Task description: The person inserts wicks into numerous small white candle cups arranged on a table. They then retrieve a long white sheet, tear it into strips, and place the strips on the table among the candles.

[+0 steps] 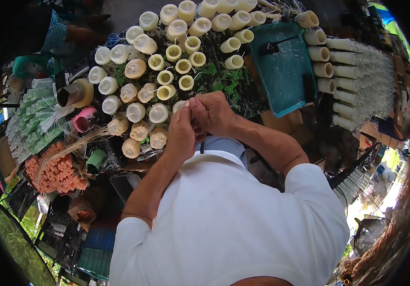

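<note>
My left hand (184, 131) and my right hand (213, 113) meet close to my waist, at the near edge of the table. Both have their fingers curled and pressed together, and whatever is between them is hidden. Just beyond the knuckles, partly covered by them, stands a pale candle (178, 106). Nearby are a whitish candle (159, 113) with a wick and a peach-toned candle (158, 137). Hollow cream wax cups with wicks sticking out, such as one wax cup (166, 92), stand a little farther off.
Many more cream candles (145, 44) cover the dark, green-flecked table (229, 88). A teal tray (281, 66) lies to the right, beside rows of pale cylinders (345, 71). At left are orange sticks (57, 167), clear greenish tubes (33, 119), a pink cup (85, 119) and loose wick strands (71, 148).
</note>
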The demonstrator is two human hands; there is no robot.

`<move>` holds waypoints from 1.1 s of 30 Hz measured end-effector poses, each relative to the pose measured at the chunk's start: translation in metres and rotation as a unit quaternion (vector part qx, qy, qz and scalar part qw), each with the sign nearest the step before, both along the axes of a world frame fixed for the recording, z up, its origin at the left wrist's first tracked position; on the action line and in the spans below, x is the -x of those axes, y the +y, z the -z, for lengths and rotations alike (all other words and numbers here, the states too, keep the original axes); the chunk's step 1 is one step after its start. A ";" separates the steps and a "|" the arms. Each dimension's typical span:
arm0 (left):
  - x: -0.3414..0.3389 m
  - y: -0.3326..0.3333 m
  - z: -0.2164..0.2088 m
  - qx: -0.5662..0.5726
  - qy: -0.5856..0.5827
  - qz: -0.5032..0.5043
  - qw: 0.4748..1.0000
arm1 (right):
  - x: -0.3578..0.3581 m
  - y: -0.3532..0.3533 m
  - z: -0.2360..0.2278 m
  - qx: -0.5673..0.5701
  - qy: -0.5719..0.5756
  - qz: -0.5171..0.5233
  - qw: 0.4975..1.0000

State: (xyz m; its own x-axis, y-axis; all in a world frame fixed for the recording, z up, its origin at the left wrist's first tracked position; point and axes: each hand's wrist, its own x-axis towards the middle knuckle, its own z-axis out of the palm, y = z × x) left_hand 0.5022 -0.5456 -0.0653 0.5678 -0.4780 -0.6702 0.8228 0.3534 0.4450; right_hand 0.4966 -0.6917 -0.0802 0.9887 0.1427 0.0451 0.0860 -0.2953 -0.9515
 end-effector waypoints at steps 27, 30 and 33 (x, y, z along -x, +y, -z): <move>0.014 -0.010 0.026 0.029 0.028 0.111 0.993 | 0.039 -0.015 0.015 0.044 0.044 0.093 0.994; 0.018 -0.011 0.028 0.066 0.059 0.098 0.991 | 0.041 -0.016 0.017 0.008 0.048 0.087 0.995; 0.022 -0.008 0.033 0.044 0.127 0.065 0.989 | 0.047 -0.007 0.011 0.112 -0.139 -0.003 0.984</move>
